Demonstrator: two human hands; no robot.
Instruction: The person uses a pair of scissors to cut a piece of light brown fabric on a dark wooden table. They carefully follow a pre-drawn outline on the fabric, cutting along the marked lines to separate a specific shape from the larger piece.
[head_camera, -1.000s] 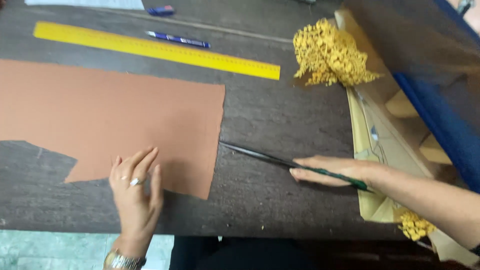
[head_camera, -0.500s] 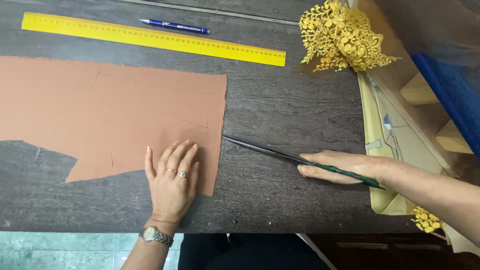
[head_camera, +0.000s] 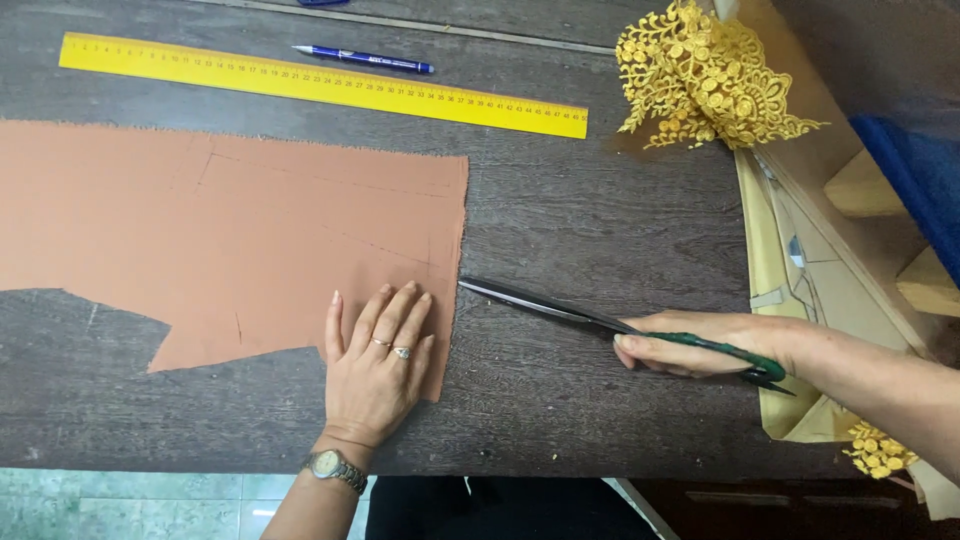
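Brown fabric lies flat on the table; left hand presses its lower right corner, fingers spread flat, gripping nothing. Right hand clenches the scissors (blades closed, tip touching the fabric's right edge). Step judged: cut start; blades must open first.

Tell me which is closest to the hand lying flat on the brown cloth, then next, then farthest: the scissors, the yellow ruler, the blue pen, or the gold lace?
Measured from the left hand in the head view:
1. Scissors, just to its right, tips at the cloth's edge.
2. Yellow ruler, straight up past the brown cloth.
3. Blue pen, just beyond the ruler.
4. Gold lace, far upper right corner.
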